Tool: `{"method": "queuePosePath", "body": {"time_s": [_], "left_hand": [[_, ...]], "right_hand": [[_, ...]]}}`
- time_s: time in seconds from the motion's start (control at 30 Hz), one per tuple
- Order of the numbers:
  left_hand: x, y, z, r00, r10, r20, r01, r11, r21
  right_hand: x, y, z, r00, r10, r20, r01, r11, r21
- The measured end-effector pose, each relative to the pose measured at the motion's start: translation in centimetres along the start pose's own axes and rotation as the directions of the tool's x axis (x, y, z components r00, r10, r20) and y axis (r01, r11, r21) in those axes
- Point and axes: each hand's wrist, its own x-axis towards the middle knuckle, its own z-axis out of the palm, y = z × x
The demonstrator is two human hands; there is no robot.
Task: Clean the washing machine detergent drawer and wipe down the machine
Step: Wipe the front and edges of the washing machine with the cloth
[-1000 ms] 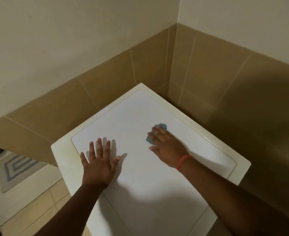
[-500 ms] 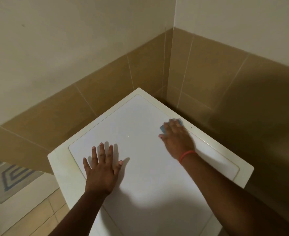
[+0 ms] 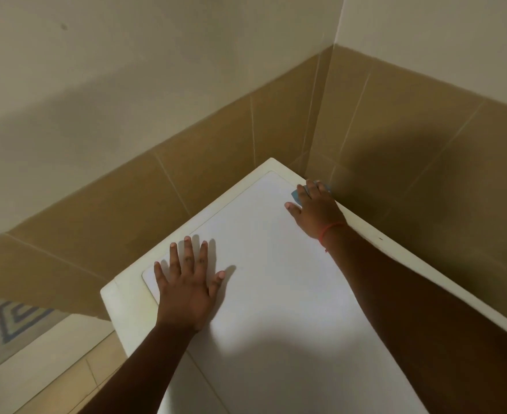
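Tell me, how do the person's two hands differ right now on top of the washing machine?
The left hand lies flat with fingers spread and nothing under it; the right hand presses a blue cloth. The left hand sits near the machine's left edge, close to the person; the right hand reaches far, to the right rim by the tiled wall. Only the right wrist has a red band. Both rest on the white washing machine top.
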Motion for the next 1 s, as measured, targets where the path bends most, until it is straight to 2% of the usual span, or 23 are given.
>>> {"method": "queuePosePath", "body": {"time_s": [0.3,0.43,0.47,0.53,0.6,0.63,0.73,0.77,0.83,0.87,1.0], "left_hand": [[1.3,-5.5,-0.8,0.999,0.045,0.000,-0.045,0.996,-0.073],[1.9,-7.3,-0.9,0.999,0.039,0.004,-0.039,0.996,-0.079],[2.0,-7.7,-0.9,0.999,0.032,0.003,-0.032,0.996,-0.087],[1.9,-8.3,-1.0,1.000,0.019,0.007,-0.018,0.995,-0.094],[1.6,-8.8,-1.2,1.000,0.008,0.013,-0.006,0.995,-0.097],[1.3,-9.0,-1.3,1.000,0.002,0.016,-0.001,0.995,-0.098],[0.4,-9.3,-1.6,1.000,-0.016,0.018,0.017,0.995,-0.098],[0.2,-9.5,-1.7,1.000,-0.021,0.017,0.023,0.995,-0.094],[-0.4,-10.1,-1.8,0.999,-0.031,0.010,0.032,0.997,-0.070],[-0.6,-10.3,-1.8,0.999,-0.039,0.013,0.040,0.998,-0.056],[-1.7,-9.9,-1.9,0.998,-0.061,0.014,0.061,0.997,-0.044]], "right_hand": [[10.6,-5.9,-0.4,0.999,0.039,0.006,-0.039,0.999,-0.015],[11.6,-8.1,1.0,0.998,0.053,-0.037,-0.055,0.997,-0.057],[11.1,-9.2,1.1,0.998,0.011,-0.059,-0.016,0.996,-0.082],[9.3,-12.5,1.3,0.979,-0.175,-0.100,0.160,0.977,-0.142],[6.3,-16.9,2.3,0.900,-0.425,-0.100,0.403,0.896,-0.185],[4.2,-19.4,2.8,0.866,-0.496,-0.069,0.480,0.861,-0.169],[-0.2,-22.7,3.5,0.852,-0.521,-0.041,0.519,0.853,-0.061],[-0.8,-22.3,3.2,0.827,-0.560,-0.054,0.557,0.828,-0.068],[-1.1,-19.7,2.4,0.776,-0.623,-0.094,0.599,0.776,-0.196],[-0.5,-17.7,2.0,0.780,-0.615,-0.117,0.578,0.779,-0.245],[-0.1,-11.7,0.4,0.930,-0.331,-0.159,0.275,0.915,-0.296]]}}
